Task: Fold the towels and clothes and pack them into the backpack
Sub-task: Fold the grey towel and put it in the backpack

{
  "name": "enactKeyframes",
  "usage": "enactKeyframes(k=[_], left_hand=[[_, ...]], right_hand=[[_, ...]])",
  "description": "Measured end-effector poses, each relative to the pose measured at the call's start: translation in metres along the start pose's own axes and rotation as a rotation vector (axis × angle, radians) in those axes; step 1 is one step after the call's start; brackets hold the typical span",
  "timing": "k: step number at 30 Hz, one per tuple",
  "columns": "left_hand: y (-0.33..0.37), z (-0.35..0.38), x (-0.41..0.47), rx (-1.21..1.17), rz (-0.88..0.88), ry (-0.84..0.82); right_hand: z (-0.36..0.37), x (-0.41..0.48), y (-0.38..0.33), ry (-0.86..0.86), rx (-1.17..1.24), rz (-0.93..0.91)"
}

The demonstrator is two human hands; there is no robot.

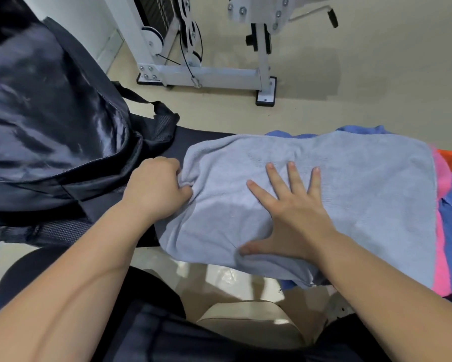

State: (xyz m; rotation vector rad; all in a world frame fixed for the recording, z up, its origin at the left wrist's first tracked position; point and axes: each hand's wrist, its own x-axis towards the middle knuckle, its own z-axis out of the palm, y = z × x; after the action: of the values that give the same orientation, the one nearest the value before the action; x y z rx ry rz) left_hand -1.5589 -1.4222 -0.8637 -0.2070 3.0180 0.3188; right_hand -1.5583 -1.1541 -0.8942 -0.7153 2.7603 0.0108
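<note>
White gym machine (206, 73) at the back — pulleys (193, 32) (two show), black cable (186, 58), bolted base, black-edged foot (266, 94). Handle (332, 18) with black grip top right. Beige floor (376, 74) under it all — black bench (201, 137) in front.

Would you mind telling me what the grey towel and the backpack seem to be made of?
The grey towel looks like soft terry or microfibre: matte, nubby surface bunching where the left hand pinches it. The backpack looks like nylon or polyester: smooth, with shiny highlights on its creases.
</note>
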Motion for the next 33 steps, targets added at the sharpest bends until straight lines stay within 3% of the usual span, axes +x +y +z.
enactKeyframes(k=[2, 4, 6, 8, 11, 14, 16, 19, 22, 27, 30, 33], left_hand=[[0.003, -0.005, -0.001, -0.231, -0.064, 0.011], [0.008, -0.009, -0.006, -0.355, -0.058, 0.016], [0.015, -0.011, -0.014, -0.395, 0.025, -0.025], [0.023, -0.010, -0.023, -0.398, 0.151, -0.139], [0.028, 0.001, -0.033, -0.402, 0.377, -0.252], [0.021, 0.003, -0.037, -0.375, 0.269, -0.155], [0.016, 0.001, -0.038, -0.311, 0.158, -0.148], [0.008, -0.001, -0.041, -0.204, 0.150, -0.182], [0.003, -0.007, -0.042, -0.255, 0.116, -0.141], [0.003, -0.019, -0.045, -0.347, 0.198, -0.125], [0.006, -0.011, -0.046, -0.212, 0.318, -0.212], [0.005, -0.001, -0.043, -0.150, 0.286, -0.215]], right_hand=[[-0.007, 0.001, -0.001, 0.003, 0.122, -0.001], [-0.019, 0.004, -0.008, 0.115, 0.382, -0.013], [-0.031, 0.010, -0.017, 0.279, 0.570, -0.068], [-0.043, 0.021, -0.025, 0.357, 0.607, -0.183], [-0.047, 0.039, -0.030, 0.176, 0.495, -0.290], [-0.031, 0.048, -0.021, 0.012, 0.256, -0.254], [-0.023, 0.047, -0.017, 0.026, 0.218, -0.229], [-0.023, 0.046, -0.017, 0.122, 0.271, -0.201], [-0.034, 0.046, -0.021, 0.252, 0.340, -0.189], [-0.061, 0.060, -0.035, 0.020, 0.515, -0.199], [-0.064, 0.079, -0.045, 0.009, 0.321, -0.149], [-0.057, 0.081, -0.055, -0.057, 0.113, -0.100]])
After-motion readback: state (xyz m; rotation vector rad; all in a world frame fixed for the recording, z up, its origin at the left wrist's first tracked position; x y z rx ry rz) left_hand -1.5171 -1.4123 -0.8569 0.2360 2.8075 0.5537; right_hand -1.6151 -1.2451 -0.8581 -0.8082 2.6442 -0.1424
